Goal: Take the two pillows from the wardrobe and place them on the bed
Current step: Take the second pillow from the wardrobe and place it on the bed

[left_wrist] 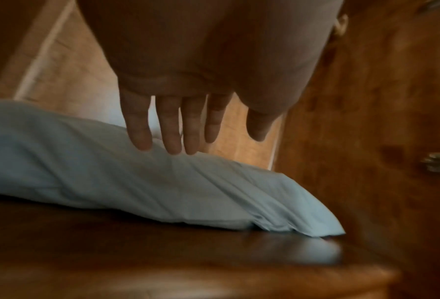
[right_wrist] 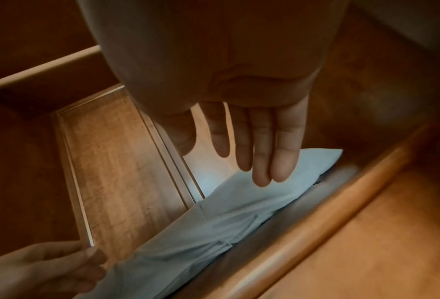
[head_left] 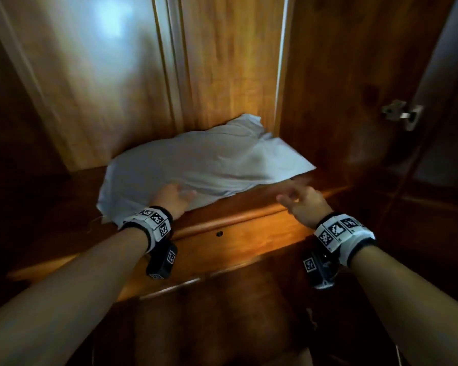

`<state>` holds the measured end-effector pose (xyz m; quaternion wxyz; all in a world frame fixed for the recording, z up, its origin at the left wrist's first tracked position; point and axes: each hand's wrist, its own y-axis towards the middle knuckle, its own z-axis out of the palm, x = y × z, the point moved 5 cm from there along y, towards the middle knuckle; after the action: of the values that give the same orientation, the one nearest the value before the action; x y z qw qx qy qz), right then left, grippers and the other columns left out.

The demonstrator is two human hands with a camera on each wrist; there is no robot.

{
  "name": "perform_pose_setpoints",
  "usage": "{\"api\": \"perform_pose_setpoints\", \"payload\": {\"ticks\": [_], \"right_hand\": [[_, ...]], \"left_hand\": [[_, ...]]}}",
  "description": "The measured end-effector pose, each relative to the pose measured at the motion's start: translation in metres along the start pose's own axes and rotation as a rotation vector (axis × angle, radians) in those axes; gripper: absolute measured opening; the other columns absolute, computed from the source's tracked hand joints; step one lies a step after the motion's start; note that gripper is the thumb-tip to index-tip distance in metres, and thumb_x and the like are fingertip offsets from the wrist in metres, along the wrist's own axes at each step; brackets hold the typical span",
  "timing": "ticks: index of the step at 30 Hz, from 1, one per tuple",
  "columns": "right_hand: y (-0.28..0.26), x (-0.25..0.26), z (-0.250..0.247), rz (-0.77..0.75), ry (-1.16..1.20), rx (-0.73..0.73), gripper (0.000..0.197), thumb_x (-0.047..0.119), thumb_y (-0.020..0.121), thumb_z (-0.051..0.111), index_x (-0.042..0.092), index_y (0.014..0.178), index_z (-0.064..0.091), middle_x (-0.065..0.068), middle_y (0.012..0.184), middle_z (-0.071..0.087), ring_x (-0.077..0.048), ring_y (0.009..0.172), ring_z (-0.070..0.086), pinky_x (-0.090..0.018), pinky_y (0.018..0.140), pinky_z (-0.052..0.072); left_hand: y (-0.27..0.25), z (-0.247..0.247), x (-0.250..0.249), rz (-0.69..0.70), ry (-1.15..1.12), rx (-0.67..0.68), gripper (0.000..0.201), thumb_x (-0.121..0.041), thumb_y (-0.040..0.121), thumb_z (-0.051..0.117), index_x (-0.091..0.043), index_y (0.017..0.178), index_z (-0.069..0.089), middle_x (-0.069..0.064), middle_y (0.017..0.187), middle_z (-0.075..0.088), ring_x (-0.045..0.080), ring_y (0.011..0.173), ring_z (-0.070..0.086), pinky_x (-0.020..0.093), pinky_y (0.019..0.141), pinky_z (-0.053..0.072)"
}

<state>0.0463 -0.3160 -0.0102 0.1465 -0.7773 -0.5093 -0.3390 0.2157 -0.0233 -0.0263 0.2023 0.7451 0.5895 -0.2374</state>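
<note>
One pale blue-white pillow (head_left: 196,162) lies flat on the wooden wardrobe shelf (head_left: 236,207); only one pillow is visible. My left hand (head_left: 175,196) is open over the pillow's (left_wrist: 111,178) near left part, fingers (left_wrist: 167,129) straight and at its top surface. My right hand (head_left: 299,196) is open near the pillow's right corner, a little in front of it; its fingers (right_wrist: 262,153) hang straight above the pillow's (right_wrist: 213,222) corner. Whether either hand touches the cloth is hard to tell.
The wardrobe's wooden back panels (head_left: 143,75) stand behind the pillow. An open door with a metal hinge (head_left: 402,114) is at the right. The shelf has a rounded front lip (right_wrist: 328,206), with a drawer front and keyhole (head_left: 219,233) below it.
</note>
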Motion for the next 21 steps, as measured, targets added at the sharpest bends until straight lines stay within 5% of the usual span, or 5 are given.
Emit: {"api": "perform_pose_setpoints", "payload": {"ticks": [7, 14, 18, 19, 21], "right_hand": [[0.141, 0.031, 0.054, -0.083, -0.008, 0.052, 0.058, 0.045, 0.084, 0.068, 0.011, 0.128, 0.051, -0.014, 0.132, 0.055, -0.033, 0.12, 0.054, -0.037, 0.098, 0.042], [0.284, 0.045, 0.059, -0.087, -0.159, 0.052, 0.094, 0.063, 0.075, 0.066, 0.008, 0.145, 0.036, -0.019, 0.15, 0.04, -0.038, 0.136, 0.04, -0.049, 0.111, 0.035], [0.339, 0.038, 0.064, 0.034, -0.313, 0.122, 0.109, 0.07, 0.073, 0.065, 0.009, 0.152, 0.02, -0.019, 0.159, 0.022, -0.038, 0.144, 0.026, -0.048, 0.116, 0.02], [0.349, 0.033, 0.07, 0.072, -0.304, 0.163, 0.117, 0.073, 0.067, 0.067, 0.01, 0.153, 0.018, -0.018, 0.159, 0.022, -0.039, 0.143, 0.026, -0.048, 0.116, 0.023], [0.373, 0.02, 0.086, 0.131, -0.304, 0.207, 0.145, 0.087, 0.041, 0.067, 0.013, 0.154, 0.013, -0.018, 0.16, 0.02, -0.04, 0.143, 0.026, -0.051, 0.116, 0.027]], "left_hand": [[0.067, -0.028, 0.05, -0.184, 0.148, -0.137, 0.06, -0.056, 0.091, 0.049, -0.012, 0.132, 0.052, 0.014, 0.13, 0.059, 0.036, 0.12, 0.055, 0.044, 0.101, 0.039], [0.124, -0.056, 0.058, -0.368, 0.127, -0.195, 0.068, -0.049, 0.085, 0.065, -0.001, 0.13, 0.05, 0.022, 0.125, 0.061, 0.039, 0.115, 0.059, 0.042, 0.096, 0.046], [0.148, -0.055, 0.075, -0.496, 0.13, -0.074, 0.08, -0.061, 0.084, 0.059, -0.001, 0.136, 0.05, 0.011, 0.087, 0.066, 0.023, 0.081, 0.066, 0.02, 0.06, 0.047], [0.152, -0.052, 0.08, -0.52, 0.099, -0.062, 0.088, -0.063, 0.082, 0.06, 0.0, 0.141, 0.044, 0.011, 0.089, 0.065, 0.025, 0.086, 0.068, 0.02, 0.057, 0.049], [0.158, -0.046, 0.089, -0.562, 0.034, -0.081, 0.115, -0.073, 0.067, 0.067, -0.001, 0.149, 0.029, 0.017, 0.128, 0.058, 0.033, 0.117, 0.06, 0.032, 0.087, 0.053]]}}
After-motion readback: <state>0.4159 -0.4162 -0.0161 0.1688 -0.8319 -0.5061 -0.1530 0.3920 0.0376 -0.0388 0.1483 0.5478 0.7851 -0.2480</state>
